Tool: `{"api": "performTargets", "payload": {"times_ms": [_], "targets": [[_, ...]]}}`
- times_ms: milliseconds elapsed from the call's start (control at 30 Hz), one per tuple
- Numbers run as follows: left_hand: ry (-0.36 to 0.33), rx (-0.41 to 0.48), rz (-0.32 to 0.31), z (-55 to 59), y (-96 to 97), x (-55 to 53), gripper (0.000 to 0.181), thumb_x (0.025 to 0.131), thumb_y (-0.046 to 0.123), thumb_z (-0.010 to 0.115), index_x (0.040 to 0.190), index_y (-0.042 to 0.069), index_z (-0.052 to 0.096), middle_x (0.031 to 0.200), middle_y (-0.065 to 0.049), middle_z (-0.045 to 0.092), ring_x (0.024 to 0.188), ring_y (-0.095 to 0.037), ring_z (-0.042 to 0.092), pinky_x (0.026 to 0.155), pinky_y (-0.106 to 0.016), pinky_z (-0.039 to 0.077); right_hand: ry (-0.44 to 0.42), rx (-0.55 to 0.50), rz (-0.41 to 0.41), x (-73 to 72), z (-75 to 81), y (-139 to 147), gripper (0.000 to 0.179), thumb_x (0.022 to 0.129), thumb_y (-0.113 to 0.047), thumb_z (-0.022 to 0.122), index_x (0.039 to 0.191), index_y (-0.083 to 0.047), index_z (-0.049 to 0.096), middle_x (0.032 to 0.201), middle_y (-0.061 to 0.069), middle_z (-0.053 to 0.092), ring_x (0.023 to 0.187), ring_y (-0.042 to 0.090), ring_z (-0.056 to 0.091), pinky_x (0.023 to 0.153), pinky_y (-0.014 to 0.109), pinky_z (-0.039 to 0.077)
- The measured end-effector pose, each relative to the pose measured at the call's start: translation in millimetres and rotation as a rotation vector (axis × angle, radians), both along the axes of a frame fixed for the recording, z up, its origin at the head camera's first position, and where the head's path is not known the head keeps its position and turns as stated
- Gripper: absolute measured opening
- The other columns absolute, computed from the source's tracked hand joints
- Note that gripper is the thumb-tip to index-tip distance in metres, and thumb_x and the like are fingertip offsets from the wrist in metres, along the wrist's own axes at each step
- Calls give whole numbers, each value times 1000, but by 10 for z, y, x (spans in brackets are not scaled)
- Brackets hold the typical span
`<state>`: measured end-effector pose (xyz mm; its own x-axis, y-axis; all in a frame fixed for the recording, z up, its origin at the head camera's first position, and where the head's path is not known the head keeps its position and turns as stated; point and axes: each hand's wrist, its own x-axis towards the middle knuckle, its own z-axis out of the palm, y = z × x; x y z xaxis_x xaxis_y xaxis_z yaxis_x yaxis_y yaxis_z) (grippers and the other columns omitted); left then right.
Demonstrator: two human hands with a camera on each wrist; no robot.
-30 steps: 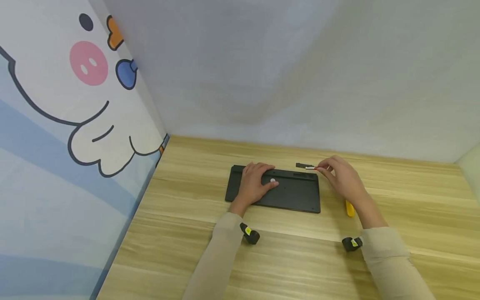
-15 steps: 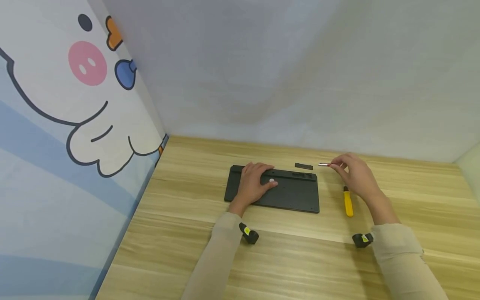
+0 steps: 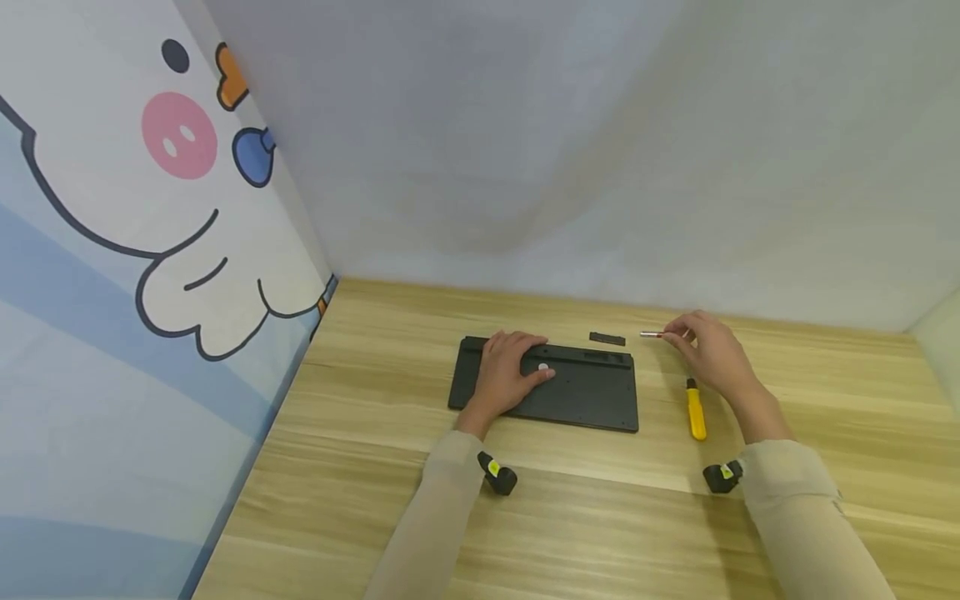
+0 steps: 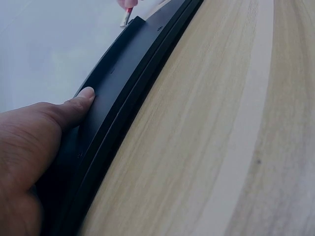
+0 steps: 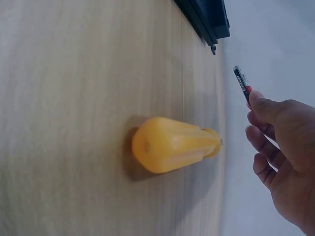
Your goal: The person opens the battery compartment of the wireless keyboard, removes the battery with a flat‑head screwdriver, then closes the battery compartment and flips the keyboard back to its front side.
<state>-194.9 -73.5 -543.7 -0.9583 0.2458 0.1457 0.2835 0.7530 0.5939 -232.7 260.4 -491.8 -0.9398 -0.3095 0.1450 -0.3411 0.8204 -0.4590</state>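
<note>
A black keyboard lies underside up on the wooden table, a slot-like battery compartment at its far right edge. My left hand holds its left part, fingers over the far edge and thumb on the underside. In the left wrist view the thumb rests on the dark surface, while the other fingers are hidden. Between thumb and fingertips my right hand pinches a small battery, raised above the table right of the keyboard. The right wrist view shows the battery's black, red and silver wrapper.
A thin black cover piece lies just behind the keyboard. A yellow-handled screwdriver is on the table below my right hand. The grey-white wall rises at the table's back edge, and a cartoon-printed panel stands at left.
My right hand has moved to the right with the battery, away from the cover piece, and then stayed nearly still. The screwdriver has come into fuller view. My left hand keeps its place.
</note>
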Motion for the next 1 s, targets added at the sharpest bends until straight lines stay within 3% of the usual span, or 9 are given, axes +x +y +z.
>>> {"api": "performTargets", "payload": {"times_ms": [200,567,1000], "targets": [[8,5,-4,-26,-2,-5,57,92,44,74,142,22,60,141,-2,63,137,-24,55,132,-49,20,-27,-3,-3,-33,-76,38,20,104,-17,60,107,-2,73,103,18,66,91,32,63,75,45,51],[-10,10,-2,-31,1,13,56,92,42,75,142,22,60,141,-2,63,137,-23,55,132,-49,19,-139,13,-25,-106,-141,60,20,103,-15,61,110,0,72,107,21,67,97,36,63,84,54,54],[6,5,8,-33,9,-1,55,91,43,75,141,23,60,140,-1,64,137,-24,55,131,-48,21,-167,35,-12,-128,-139,80,19,102,-14,63,110,0,72,105,21,68,91,33,65,81,52,55]]}}
